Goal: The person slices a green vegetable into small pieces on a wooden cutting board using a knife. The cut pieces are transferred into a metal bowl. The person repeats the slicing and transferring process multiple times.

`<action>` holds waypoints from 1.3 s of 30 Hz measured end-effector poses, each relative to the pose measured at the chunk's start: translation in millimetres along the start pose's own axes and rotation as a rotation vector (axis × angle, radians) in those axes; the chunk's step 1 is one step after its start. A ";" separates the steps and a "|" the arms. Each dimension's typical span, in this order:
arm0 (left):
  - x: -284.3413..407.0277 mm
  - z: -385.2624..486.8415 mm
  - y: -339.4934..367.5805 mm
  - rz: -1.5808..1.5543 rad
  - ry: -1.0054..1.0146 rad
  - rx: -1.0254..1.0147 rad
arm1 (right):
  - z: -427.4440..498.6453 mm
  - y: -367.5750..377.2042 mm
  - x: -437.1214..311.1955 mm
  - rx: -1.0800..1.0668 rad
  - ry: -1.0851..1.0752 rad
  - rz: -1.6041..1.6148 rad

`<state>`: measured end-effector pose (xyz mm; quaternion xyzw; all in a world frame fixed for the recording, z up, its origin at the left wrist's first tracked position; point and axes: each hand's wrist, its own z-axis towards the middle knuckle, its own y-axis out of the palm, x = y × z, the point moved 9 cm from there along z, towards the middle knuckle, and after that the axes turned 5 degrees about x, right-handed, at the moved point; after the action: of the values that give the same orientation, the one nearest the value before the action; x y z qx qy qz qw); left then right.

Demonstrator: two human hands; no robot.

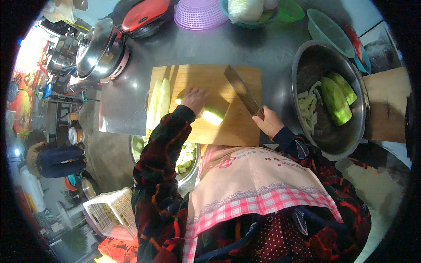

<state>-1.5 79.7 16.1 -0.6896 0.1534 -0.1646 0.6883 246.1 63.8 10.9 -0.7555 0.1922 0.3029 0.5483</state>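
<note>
On a wooden cutting board [243, 131], my left hand [194, 99] rests over a pale green gourd piece [212, 117], with fingers spread across its upper part. My right hand [269, 121] grips the handle of a cleaver [242, 89], whose blade slants up and left above the board's right side. Long peeled gourd strips [159, 100] lie side by side at the board's left. Right of the board, a large metal basin [329, 152] holds green gourd halves [335, 98] and pale peelings or scraps [307, 107]. Chopped green pieces [186, 157] fill a metal bowl partly hidden below the board.
Behind the board stand a lidded steel pot [98, 52], a red electric griddle [145, 16], a purple plastic basket [200, 14] and a bowl with a wrapped cabbage [245, 10]. A green plastic basket [330, 33] leans by the basin. A white crate [110, 210] stands lower left.
</note>
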 end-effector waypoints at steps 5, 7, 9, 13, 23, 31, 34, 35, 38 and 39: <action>-2.9 -14.0 -13.2 0.028 -0.019 0.129 | -0.1 -1.1 1.0 0.005 -0.004 -0.026; -8.3 -20.1 -19.1 0.053 -0.183 0.186 | -0.3 -0.4 0.9 -0.008 0.010 -0.030; -16.7 -27.1 -8.7 -0.041 -0.485 0.102 | -0.4 -1.6 -1.2 0.001 0.015 -0.028; 20.6 -47.2 -21.2 -0.150 -0.555 0.328 | -2.2 -6.5 -9.7 0.027 -0.002 -0.092; 23.5 -50.1 10.0 -0.271 -0.529 0.224 | 6.9 -4.6 -31.7 -0.082 -0.118 -0.010; 35.0 -34.0 2.4 -0.382 -0.522 0.311 | 6.9 -11.3 -46.6 -0.044 -0.168 -0.110; 47.2 -22.0 -10.6 -0.427 -0.356 0.448 | -4.1 -20.3 -64.4 -0.082 -0.245 -0.055; 48.0 -19.4 -11.4 -0.435 -0.342 0.459 | -6.7 -23.5 -69.5 -0.086 -0.257 -0.059; 49.1 -13.2 -8.3 -0.481 -0.331 0.433 | -13.6 -28.7 -80.4 -0.104 -0.270 -0.090; 48.1 -12.5 -8.9 -0.499 -0.334 0.447 | -15.0 -28.8 -82.8 -0.110 -0.269 -0.113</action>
<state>36.2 47.4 25.7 -0.5556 -0.1736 -0.2419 0.7763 206.3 55.4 90.0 -0.7466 0.0573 0.3799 0.5431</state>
